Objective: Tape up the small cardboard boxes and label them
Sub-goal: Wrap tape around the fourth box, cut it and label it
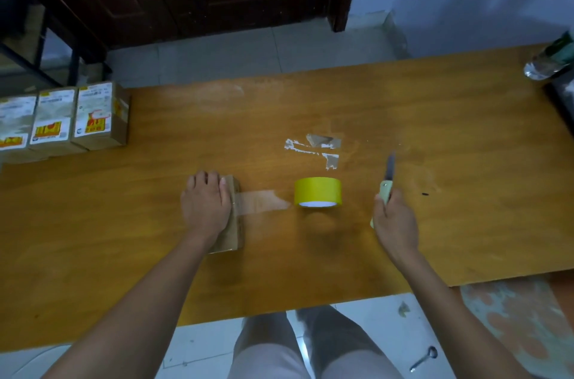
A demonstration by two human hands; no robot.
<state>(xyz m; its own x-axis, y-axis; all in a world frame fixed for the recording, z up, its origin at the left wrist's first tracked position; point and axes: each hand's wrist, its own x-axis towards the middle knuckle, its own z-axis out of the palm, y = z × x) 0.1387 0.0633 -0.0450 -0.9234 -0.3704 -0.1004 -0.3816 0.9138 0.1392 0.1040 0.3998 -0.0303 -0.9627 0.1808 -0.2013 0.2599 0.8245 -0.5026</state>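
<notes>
Head view: the small cardboard box (231,223) lies on the wooden table (435,114) a little left of centre, with the left hand (205,201) pressed flat over its top, fingers straight; a strip of clear tape (261,201) runs from under that hand off the box's right edge and along the tabletop, ending just short of the yellow tape roll (317,192), which stands apart from it; by my reading the strip is already cut free of the roll but its loose end is not yet folded down onto the box. The right hand (393,220) is curled round the pale handle of a knife (387,179), blade pointing away, well to the right of the roll. At the table's far left three labelled boxes (59,120) stand in a row, apparently finished; this box shows no label that I can see, so sealing and labelling look left to do. Torn tape scraps (320,148) lie beyond the roll.
</notes>
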